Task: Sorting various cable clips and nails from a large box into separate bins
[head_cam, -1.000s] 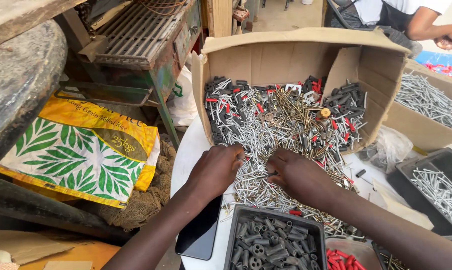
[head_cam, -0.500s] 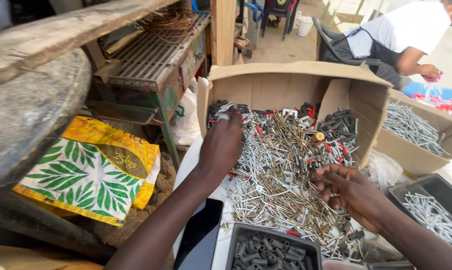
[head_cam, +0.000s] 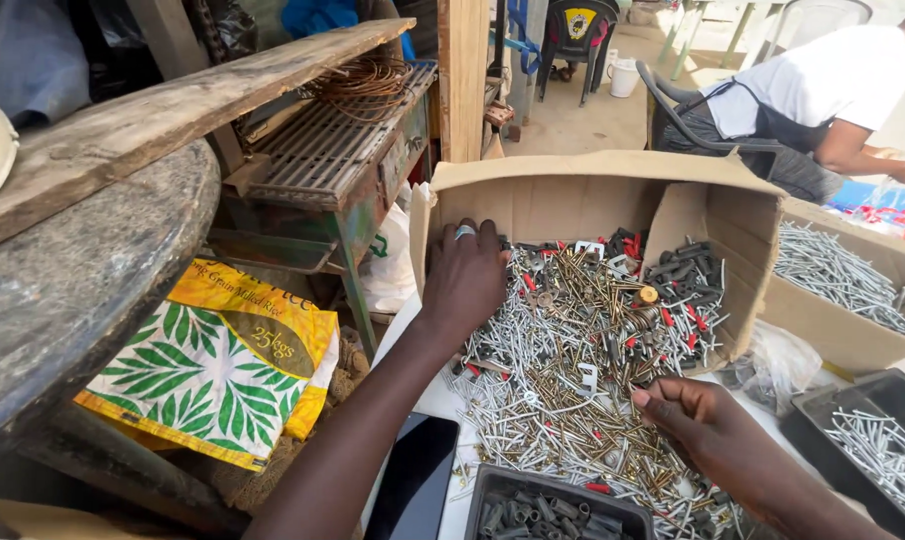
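Head view: left hand (head_cam: 465, 280) flat on screws (head_cam: 563, 370); right fingers (head_cam: 663, 400) curled.

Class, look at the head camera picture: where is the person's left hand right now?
The left hand is deep in the open cardboard box, at its back left corner, resting on the heap of mixed screws.

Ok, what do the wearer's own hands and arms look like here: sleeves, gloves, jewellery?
Both arms are bare as far as the picture shows: no sleeves, gloves or watch. The left hand shows no ring that can be made out. The right hand is likewise bare, with short nails and no wristband.
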